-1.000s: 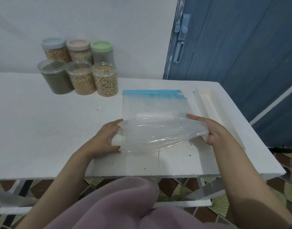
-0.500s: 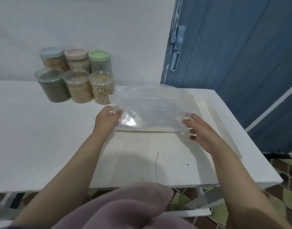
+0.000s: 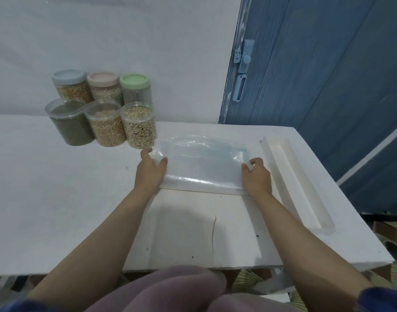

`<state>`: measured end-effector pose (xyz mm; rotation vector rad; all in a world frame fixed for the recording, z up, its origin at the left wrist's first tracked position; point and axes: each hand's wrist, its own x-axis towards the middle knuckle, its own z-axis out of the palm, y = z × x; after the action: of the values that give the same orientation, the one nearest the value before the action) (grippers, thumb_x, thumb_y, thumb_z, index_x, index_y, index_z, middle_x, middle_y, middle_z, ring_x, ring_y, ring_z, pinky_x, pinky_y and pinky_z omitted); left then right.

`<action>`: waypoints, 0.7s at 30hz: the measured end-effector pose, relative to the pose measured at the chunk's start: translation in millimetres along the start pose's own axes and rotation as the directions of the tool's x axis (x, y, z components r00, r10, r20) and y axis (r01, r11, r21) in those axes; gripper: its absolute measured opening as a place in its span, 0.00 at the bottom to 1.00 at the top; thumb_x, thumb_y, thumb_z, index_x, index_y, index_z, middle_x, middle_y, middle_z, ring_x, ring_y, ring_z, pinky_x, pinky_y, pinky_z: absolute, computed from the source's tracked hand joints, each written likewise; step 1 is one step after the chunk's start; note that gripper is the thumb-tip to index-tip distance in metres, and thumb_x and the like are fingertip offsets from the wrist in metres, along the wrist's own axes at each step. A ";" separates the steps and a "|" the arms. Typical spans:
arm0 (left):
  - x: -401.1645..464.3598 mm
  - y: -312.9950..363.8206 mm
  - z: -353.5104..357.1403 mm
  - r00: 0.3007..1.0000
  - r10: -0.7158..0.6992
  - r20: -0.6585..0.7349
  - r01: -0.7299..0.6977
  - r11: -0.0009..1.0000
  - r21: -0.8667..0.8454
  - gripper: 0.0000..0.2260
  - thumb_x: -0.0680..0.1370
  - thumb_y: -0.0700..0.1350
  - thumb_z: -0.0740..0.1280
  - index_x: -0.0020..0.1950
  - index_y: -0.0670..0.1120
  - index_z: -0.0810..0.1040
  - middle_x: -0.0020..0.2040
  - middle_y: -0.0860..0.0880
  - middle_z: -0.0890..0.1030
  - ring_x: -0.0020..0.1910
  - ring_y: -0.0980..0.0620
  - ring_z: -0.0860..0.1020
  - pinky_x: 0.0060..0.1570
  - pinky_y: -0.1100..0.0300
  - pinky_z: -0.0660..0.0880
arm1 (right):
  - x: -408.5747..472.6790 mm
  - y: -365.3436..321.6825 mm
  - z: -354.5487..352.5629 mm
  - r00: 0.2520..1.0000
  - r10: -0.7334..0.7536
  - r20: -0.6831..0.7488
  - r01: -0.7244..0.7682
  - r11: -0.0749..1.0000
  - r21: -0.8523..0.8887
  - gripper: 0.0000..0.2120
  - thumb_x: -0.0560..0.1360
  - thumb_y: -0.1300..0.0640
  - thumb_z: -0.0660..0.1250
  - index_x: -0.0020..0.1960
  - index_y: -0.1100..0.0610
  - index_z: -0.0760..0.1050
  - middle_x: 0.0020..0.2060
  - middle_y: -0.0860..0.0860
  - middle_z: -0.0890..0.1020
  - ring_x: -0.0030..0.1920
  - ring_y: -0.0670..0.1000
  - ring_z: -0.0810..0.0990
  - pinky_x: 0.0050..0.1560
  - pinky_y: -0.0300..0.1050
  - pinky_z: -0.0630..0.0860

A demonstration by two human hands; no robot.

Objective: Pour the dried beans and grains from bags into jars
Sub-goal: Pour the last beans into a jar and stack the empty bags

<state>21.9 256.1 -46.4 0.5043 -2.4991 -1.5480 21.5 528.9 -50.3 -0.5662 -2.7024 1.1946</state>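
An empty clear zip bag (image 3: 202, 167) with a blue seal lies folded in half on the white table (image 3: 58, 199). My left hand (image 3: 150, 174) grips its left edge, and my right hand (image 3: 257, 180) grips its right edge, fingers curled over the plastic. Several jars stand at the back left. In the front row, without coloured lids, are a jar of green beans (image 3: 69, 124), a jar of tan beans (image 3: 105, 126) and a jar of mixed grains (image 3: 139, 128). Behind them stand jars with a blue lid (image 3: 69, 75), a pink lid (image 3: 102, 78) and a green lid (image 3: 134, 80).
A long shallow white trough (image 3: 298, 183) is set into the table's right side, just right of my right hand. A blue door (image 3: 328, 64) stands behind the table's right end. A few dark specks (image 3: 257, 235) lie on the tabletop near the front edge.
The bag was lifted by its near edge, folded over away from me, and now lies flat, doubled, farther back on the table. Both hands moved forward with it.
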 end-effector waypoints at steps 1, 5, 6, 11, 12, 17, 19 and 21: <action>-2.4 -2.0 1.2 0.999 0.038 0.001 -0.038 0.999 0.027 0.24 0.81 0.49 0.65 0.73 0.46 0.61 0.51 0.45 0.75 0.52 0.45 0.74 0.49 0.57 0.66 | 0.6 0.5 1.4 1.000 -0.003 -0.008 0.002 1.000 -0.020 0.11 0.82 0.49 0.58 0.60 0.55 0.70 0.46 0.52 0.77 0.46 0.56 0.76 0.43 0.46 0.70; -7.8 -8.2 3.0 0.997 0.066 -0.028 -0.065 0.996 0.053 0.20 0.80 0.51 0.65 0.69 0.48 0.63 0.48 0.45 0.77 0.49 0.46 0.75 0.47 0.57 0.67 | 5.0 0.6 3.5 0.999 0.009 -0.037 -0.010 1.000 -0.029 0.15 0.83 0.50 0.57 0.45 0.60 0.73 0.38 0.51 0.75 0.40 0.56 0.74 0.35 0.45 0.66; -8.2 -8.6 3.3 0.997 0.064 -0.046 -0.060 0.994 0.086 0.19 0.80 0.53 0.65 0.68 0.49 0.65 0.47 0.46 0.77 0.48 0.46 0.75 0.45 0.56 0.67 | 6.2 0.8 3.8 0.999 0.003 -0.039 -0.005 0.999 -0.040 0.18 0.83 0.51 0.57 0.39 0.60 0.71 0.35 0.51 0.73 0.38 0.55 0.73 0.32 0.45 0.64; -10.6 -8.9 3.0 0.992 0.046 -0.119 -0.001 0.936 0.353 0.20 0.79 0.59 0.63 0.66 0.48 0.68 0.49 0.46 0.78 0.52 0.42 0.78 0.43 0.54 0.69 | 8.6 -0.2 -0.7 0.999 0.029 -0.030 -0.035 0.974 -0.222 0.21 0.82 0.50 0.57 0.34 0.58 0.68 0.31 0.51 0.72 0.36 0.57 0.73 0.31 0.43 0.63; -10.9 -9.1 3.8 0.992 0.052 -0.117 0.000 0.915 0.403 0.21 0.79 0.59 0.63 0.67 0.48 0.67 0.52 0.45 0.79 0.54 0.41 0.78 0.44 0.54 0.69 | 7.4 -2.2 -2.5 0.999 0.019 -0.030 -0.027 0.959 -0.282 0.18 0.82 0.49 0.57 0.38 0.59 0.72 0.33 0.51 0.73 0.38 0.57 0.75 0.33 0.43 0.65; -6.3 -8.6 4.9 0.954 0.265 -0.143 -0.123 0.778 0.616 0.29 0.77 0.55 0.68 0.74 0.46 0.63 0.68 0.42 0.68 0.65 0.38 0.68 0.52 0.45 0.70 | 3.7 -10.9 -5.8 0.945 -0.319 -0.070 0.251 0.845 -0.472 0.20 0.80 0.52 0.62 0.70 0.53 0.67 0.62 0.55 0.72 0.55 0.60 0.76 0.50 0.52 0.73; -0.2 -5.2 7.8 0.917 0.390 -0.082 -0.238 0.701 0.672 0.28 0.77 0.52 0.68 0.74 0.45 0.65 0.72 0.40 0.65 0.70 0.38 0.64 0.60 0.42 0.68 | 8.9 -16.8 -1.6 0.903 -0.428 -0.032 0.366 0.806 -0.466 0.22 0.81 0.51 0.61 0.74 0.52 0.66 0.72 0.56 0.67 0.66 0.61 0.70 0.62 0.55 0.69; 5.4 -1.0 15.0 0.876 0.481 0.029 -0.373 0.638 0.673 0.25 0.78 0.50 0.67 0.73 0.44 0.68 0.74 0.40 0.65 0.73 0.37 0.61 0.65 0.40 0.65 | 12.6 -26.8 5.5 0.882 -0.463 0.083 0.450 0.779 -0.436 0.23 0.82 0.49 0.58 0.77 0.51 0.63 0.77 0.55 0.60 0.74 0.59 0.61 0.69 0.56 0.62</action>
<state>12.4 266.2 -54.3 0.0609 -2.7131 -0.3915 0.8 513.6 -34.7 0.0554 -2.8493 0.4391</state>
